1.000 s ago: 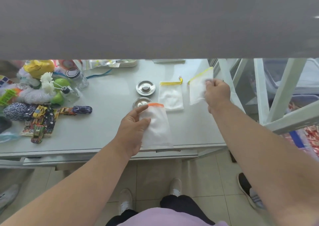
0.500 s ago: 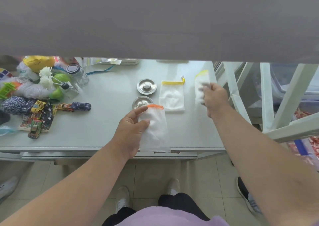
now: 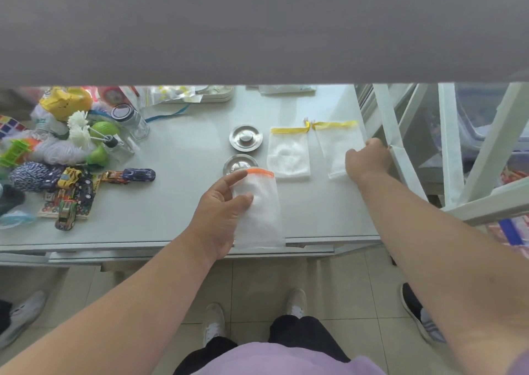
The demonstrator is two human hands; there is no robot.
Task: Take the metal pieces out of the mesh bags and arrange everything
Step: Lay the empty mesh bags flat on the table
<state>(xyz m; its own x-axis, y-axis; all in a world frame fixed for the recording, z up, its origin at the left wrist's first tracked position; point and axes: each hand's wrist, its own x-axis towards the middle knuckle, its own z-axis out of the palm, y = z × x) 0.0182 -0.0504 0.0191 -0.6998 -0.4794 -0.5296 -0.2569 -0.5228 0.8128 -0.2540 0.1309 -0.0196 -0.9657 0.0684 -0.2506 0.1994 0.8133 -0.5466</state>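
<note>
Two fingers (image 3: pixel 239 175) pinch orange-trimmed mesh bag (image 3: pixel 262 211)

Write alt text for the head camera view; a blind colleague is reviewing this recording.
A person's left hand holds an orange-trimmed mesh bag at the near edge of a pale table while the right hand presses a yellow-trimmed mesh bag flat beside another yellow-trimmed bag. Two round metal pieces lie left of the bags; toy cars and clutter crowd the far left.

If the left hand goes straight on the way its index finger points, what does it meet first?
Probably the nearer metal dish, just beyond the left hand and the orange-trimmed bag; height above the table is unclear.
</note>
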